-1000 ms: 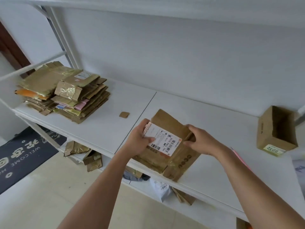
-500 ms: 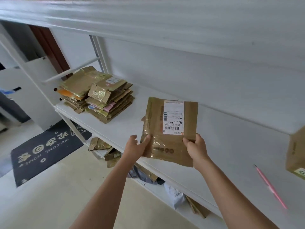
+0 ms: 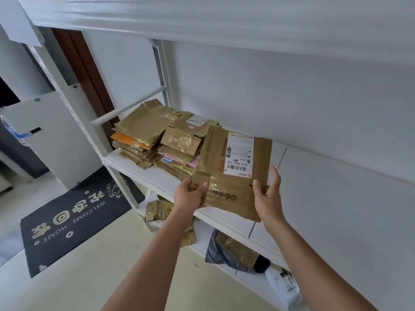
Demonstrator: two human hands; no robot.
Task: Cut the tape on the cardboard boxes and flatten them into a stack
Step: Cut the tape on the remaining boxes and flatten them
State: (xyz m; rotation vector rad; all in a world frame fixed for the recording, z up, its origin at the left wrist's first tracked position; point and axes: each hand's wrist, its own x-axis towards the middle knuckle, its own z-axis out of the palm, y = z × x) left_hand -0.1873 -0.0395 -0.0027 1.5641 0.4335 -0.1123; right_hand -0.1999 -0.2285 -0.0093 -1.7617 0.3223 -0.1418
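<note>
A flattened brown cardboard box [image 3: 226, 176] with a white shipping label and shiny tape hangs above the white shelf [image 3: 325, 198], just right of the stack. My left hand [image 3: 189, 195] grips its lower left corner, thumb on top. My right hand [image 3: 267, 194] holds its lower right edge, thumb on the face and fingers behind. The stack of flattened boxes [image 3: 161, 140] lies at the shelf's left end, brown and taped, with orange and pink sheets among them. The held box overlaps the stack's right edge in view.
White shelf posts [image 3: 166, 70] stand behind the stack and an upper shelf [image 3: 202, 16] runs overhead. The lower shelf holds cardboard scraps [image 3: 157, 209], a grey bag [image 3: 224, 252] and a white parcel [image 3: 285, 286]. A dark welcome mat [image 3: 74, 218] lies on the floor at left.
The box went from being pressed flat on the shelf to being lifted in both hands and carried left toward the stack. The view swung left; the open box and pink cutter left the frame.
</note>
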